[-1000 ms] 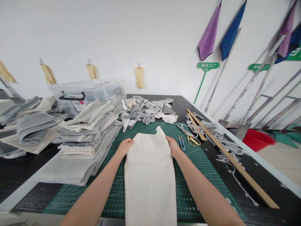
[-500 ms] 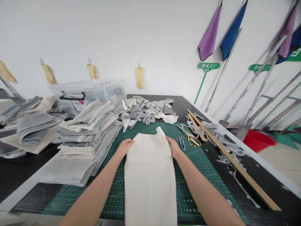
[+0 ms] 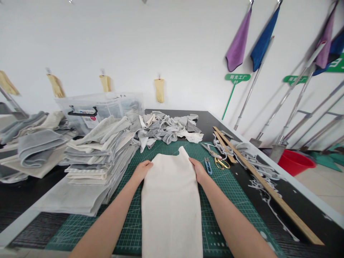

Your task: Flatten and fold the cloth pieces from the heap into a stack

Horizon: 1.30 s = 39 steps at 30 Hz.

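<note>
A long cream cloth (image 3: 172,200) lies lengthwise over the green cutting mat (image 3: 228,215), with a notch cut in its far edge and a narrow tab at the right of that notch. Its near end runs out of the frame. My left hand (image 3: 143,170) pinches the upper left edge of the cloth between thumb and fingers. At the upper right edge, my right hand (image 3: 198,169) grips the cloth, its fingers partly hidden. Blue thread snips (image 3: 208,166) and gold-handled scissors (image 3: 221,163) lie right of my right hand.
Stacked grey and cream cloths (image 3: 94,154) stand at the left, before a clear plastic box (image 3: 102,105). Fabric scraps (image 3: 169,127) are heaped behind the mat. Wooden strips (image 3: 268,186) and cord run along the right; a red bucket (image 3: 295,162) is beyond the table.
The view has shifted very slightly. Both hands keep their hold on the cream cloth, which lies almost exactly as before.
</note>
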Each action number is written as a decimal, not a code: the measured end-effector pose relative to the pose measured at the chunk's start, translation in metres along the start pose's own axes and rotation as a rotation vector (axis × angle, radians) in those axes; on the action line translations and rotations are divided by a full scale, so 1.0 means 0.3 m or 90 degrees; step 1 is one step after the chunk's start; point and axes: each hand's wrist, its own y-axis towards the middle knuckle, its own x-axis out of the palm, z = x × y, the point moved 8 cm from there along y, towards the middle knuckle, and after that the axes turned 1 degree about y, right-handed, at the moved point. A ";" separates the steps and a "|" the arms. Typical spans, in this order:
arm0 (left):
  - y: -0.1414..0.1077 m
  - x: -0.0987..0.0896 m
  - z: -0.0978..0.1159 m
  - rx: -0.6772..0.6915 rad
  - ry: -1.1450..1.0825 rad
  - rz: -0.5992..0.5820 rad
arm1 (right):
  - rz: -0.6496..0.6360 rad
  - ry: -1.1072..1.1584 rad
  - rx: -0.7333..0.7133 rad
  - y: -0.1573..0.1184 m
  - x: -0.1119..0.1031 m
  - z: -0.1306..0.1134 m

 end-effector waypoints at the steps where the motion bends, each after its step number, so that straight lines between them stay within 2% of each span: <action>1: -0.002 0.001 0.001 -0.005 -0.009 -0.001 | -0.001 -0.001 0.000 0.000 0.000 0.000; 6: -0.002 0.018 -0.007 -0.066 -0.080 -0.037 | 0.001 -0.001 -0.002 -0.002 -0.001 -0.001; 10: 0.029 0.037 -0.026 -0.147 -0.141 -0.073 | -0.004 0.001 -0.006 -0.003 -0.001 -0.001; 13: 0.066 0.047 -0.031 -0.197 -0.164 -0.076 | -0.013 0.003 -0.014 0.000 0.000 -0.001; 16: 0.101 0.060 -0.017 -0.208 -0.176 -0.064 | -0.026 0.007 -0.028 0.002 0.002 -0.007; 23: 0.141 0.078 -0.016 -0.193 -0.166 -0.005 | -0.051 0.028 -0.046 0.006 0.001 -0.017; 28: 0.150 0.004 -0.022 -0.136 -0.154 0.080 | -0.021 0.064 -0.080 0.028 -0.018 -0.028; 32: 0.145 -0.040 -0.010 -0.082 -0.059 0.120 | 0.006 0.065 -0.106 0.032 -0.027 -0.035; 39: 0.114 0.017 0.039 -0.012 0.168 0.093 | 0.008 -0.012 -0.131 0.015 -0.016 -0.032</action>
